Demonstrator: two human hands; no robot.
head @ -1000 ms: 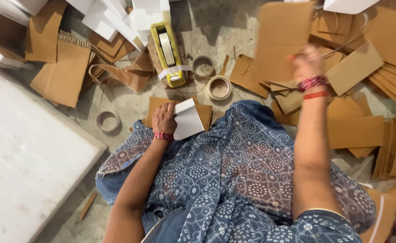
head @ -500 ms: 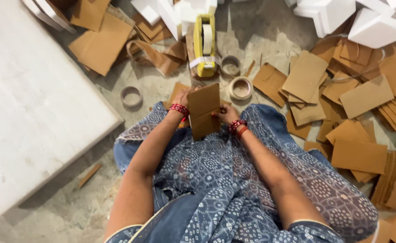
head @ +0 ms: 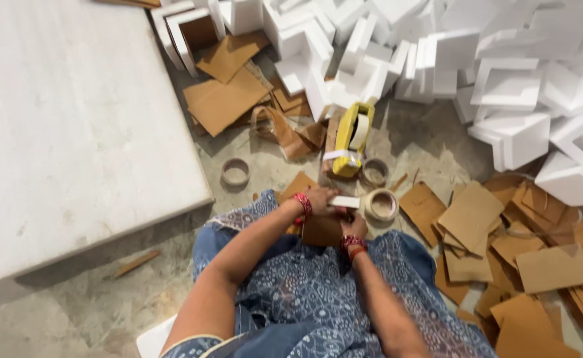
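White strip (head: 344, 201) pinched by left hand (head: 319, 199); brown card (head: 323, 231) gripped by right hand (head: 352, 229) (tape roll (head: 381, 205) just beside).

A blue garment (head: 318, 292) patterned with small white prints is covering the person's lap at the lower centre. Red bangles (head: 302, 204) are ringing both wrists. Brown cardboard pieces (head: 470, 215) are lying across the grey floor (head: 59, 318) at the right. A yellow tape dispenser (head: 352, 136) is sitting at upper centre, with beige tape rolls (head: 381, 204) below it. White foam blocks (head: 503, 79) are filling the upper right, and a pale grey-white slab (head: 66, 119) is occupying the upper left.
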